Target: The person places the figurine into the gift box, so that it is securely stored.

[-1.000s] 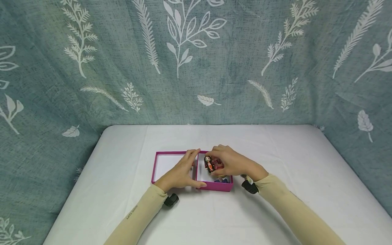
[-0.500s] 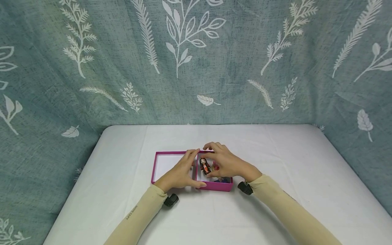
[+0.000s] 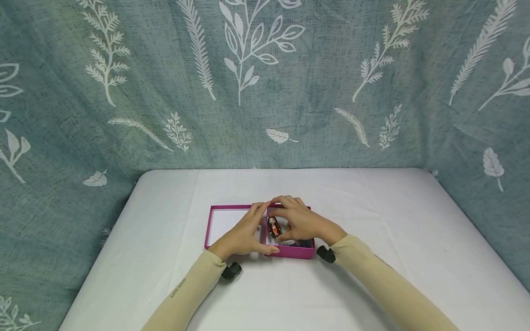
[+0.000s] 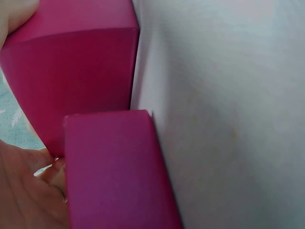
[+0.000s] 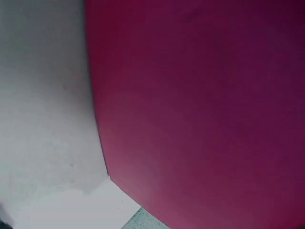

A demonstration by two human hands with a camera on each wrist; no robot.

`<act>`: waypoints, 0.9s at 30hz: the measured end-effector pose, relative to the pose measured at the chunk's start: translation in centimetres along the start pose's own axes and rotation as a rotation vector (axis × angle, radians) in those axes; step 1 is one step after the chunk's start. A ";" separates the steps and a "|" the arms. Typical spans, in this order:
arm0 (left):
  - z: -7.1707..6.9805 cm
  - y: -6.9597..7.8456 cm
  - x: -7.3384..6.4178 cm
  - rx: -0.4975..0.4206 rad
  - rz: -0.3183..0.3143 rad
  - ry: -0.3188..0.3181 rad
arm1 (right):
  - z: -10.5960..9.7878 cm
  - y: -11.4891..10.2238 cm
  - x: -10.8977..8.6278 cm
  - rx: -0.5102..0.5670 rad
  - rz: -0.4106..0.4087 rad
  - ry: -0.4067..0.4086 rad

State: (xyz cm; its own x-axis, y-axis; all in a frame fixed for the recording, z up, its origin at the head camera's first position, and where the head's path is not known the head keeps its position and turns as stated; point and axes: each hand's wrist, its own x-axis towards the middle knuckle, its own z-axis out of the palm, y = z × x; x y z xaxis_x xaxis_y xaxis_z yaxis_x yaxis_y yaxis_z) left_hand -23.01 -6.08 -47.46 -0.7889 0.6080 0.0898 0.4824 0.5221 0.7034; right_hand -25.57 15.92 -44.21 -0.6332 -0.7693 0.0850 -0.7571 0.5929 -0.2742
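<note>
A small doll figurine point(image 3: 273, 227) with long dark hair and an orange front lies by the left wall inside the right-hand magenta box point(image 3: 291, 252). My right hand point(image 3: 304, 223) reaches into this box from the right, holding the figurine between thumb and index finger. My left hand point(image 3: 242, 234) spans the box's left end, thumb at the front wall and fingers at the back. In the left wrist view, the thumb point(image 4: 19, 14) lies on the magenta wall. Farther right in the box, a dark blue item point(image 3: 304, 243) shows partly under my right hand.
Left of the box is a shallow magenta-edged tray or lid point(image 3: 225, 223), white inside, partly behind my left hand. Both stand on a white cloth-covered table point(image 3: 372, 285). A teal leaf-patterned curtain point(image 3: 314, 115) hangs behind.
My right hand has moved left and slightly toward the front with the figurine, bringing it to the box's left wall. The red item behind it is now mostly covered. My left hand keeps its place.
</note>
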 end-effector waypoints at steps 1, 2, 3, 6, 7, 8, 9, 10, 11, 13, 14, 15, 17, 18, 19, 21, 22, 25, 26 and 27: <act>0.0 0.0 0.0 -0.002 0.000 0.000 | 0.1 0.0 0.0 -0.005 0.005 -0.001; 0.0 0.0 0.0 -0.003 0.001 0.001 | 0.1 0.0 0.1 -0.007 0.011 -0.002; 0.0 0.0 0.0 -0.004 0.000 0.000 | 0.2 0.1 0.1 -0.010 0.018 -0.004; 0.1 0.0 0.0 -0.004 -0.001 0.000 | 0.3 0.1 0.2 -0.012 0.032 -0.004; 0.1 0.0 0.0 -0.002 0.000 0.001 | 0.4 0.1 0.2 -0.012 0.035 -0.002; 0.1 0.0 0.0 0.000 -0.001 0.001 | 0.4 0.1 0.2 -0.012 0.041 -0.004; 0.1 0.0 0.0 0.001 -0.001 0.000 | 0.5 0.1 0.2 -0.010 0.046 -0.004; 0.1 0.0 0.0 0.002 -0.001 -0.001 | 0.5 0.1 0.2 -0.009 0.051 -0.004; 0.1 0.0 0.0 0.002 -0.001 -0.001 | 0.6 0.1 0.3 -0.010 0.056 -0.004; 0.1 0.0 0.1 0.004 -0.003 -0.002 | 0.6 0.1 0.3 -0.016 0.063 -0.004; 0.1 0.0 0.1 0.006 -0.003 -0.001 | 0.7 0.1 0.2 -0.018 0.065 -0.002; 0.1 -0.1 0.1 0.008 -0.003 -0.001 | 0.7 0.0 0.2 -0.022 0.062 0.002; 0.1 -0.1 0.1 0.012 -0.005 -0.001 | 0.7 0.0 0.2 -0.033 0.059 0.008; 0.1 -0.1 0.1 0.013 -0.007 -0.002 | 0.7 -0.1 0.2 -0.037 0.057 0.011; 0.1 -0.1 0.1 0.014 -0.008 -0.002 | 0.7 -0.1 0.2 -0.042 0.055 0.014; 0.1 -0.1 0.1 0.012 -0.010 -0.004 | 0.7 -0.2 0.3 -0.049 0.059 0.012; 0.1 -0.1 0.1 0.011 -0.011 -0.005 | 0.7 -0.3 0.3 -0.054 0.064 0.009; 0.0 0.0 0.1 0.012 -0.009 -0.005 | 0.8 -0.2 0.3 -0.070 0.075 0.005; 0.0 0.0 0.1 0.013 -0.007 -0.004 | 0.9 -0.2 0.3 -0.072 0.079 0.003; 0.0 0.0 0.1 0.014 -0.007 -0.004 | 1.0 -0.1 0.3 -0.077 0.083 0.002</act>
State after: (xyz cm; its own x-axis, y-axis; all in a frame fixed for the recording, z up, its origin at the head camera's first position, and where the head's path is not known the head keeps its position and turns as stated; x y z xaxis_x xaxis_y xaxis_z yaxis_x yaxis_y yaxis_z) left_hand -23.05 -6.03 -47.43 -0.7908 0.6065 0.0824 0.4823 0.5345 0.6940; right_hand -25.53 15.38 -45.09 -0.6943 -0.7166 0.0667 -0.7123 0.6710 -0.2060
